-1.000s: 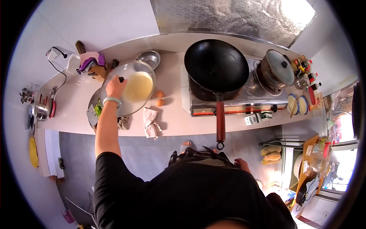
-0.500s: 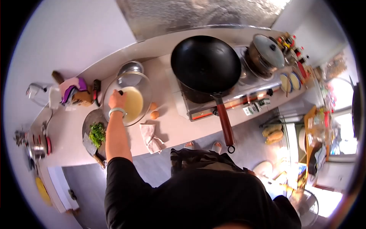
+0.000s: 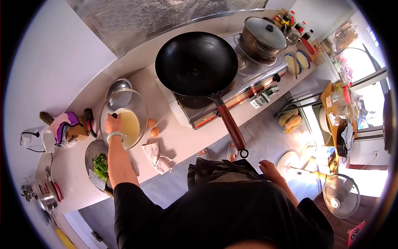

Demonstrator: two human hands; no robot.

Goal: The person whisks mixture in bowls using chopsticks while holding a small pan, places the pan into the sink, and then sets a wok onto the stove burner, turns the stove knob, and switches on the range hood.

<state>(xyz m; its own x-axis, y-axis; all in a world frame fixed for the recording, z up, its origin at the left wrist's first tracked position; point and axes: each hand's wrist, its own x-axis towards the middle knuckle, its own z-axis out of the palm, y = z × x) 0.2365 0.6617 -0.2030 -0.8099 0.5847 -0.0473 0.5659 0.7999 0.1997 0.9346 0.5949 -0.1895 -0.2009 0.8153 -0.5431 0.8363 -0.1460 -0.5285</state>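
My left hand (image 3: 112, 123) is closed around the dark knob of a clear glass lid (image 3: 140, 108) at the counter's left. Pale yellow liquid (image 3: 129, 126) shows through the glass; the vessel's rim is hard to make out. Two brown eggs (image 3: 154, 131) lie just right of the lid, with a crumpled cloth (image 3: 156, 157) nearer the edge. Left of my forearm, chopped greens (image 3: 100, 167) rest on a round board (image 3: 93, 152), partly hidden by my arm. My right hand (image 3: 270, 169) hangs beside my body, holding nothing I can see, fingers loosely apart.
A black wok (image 3: 197, 62) sits on the stove, its red-brown handle (image 3: 231, 126) reaching past the counter edge. Beyond it stands a lidded pot (image 3: 263, 39). Two bowls (image 3: 293, 64) with chopsticks are at the right. A steel bowl (image 3: 119, 85) stands behind the lid.
The view has shifted and turned, so the counter things sit farther left. My right hand has come into view beside my body. My left hand remains on the lid's knob.
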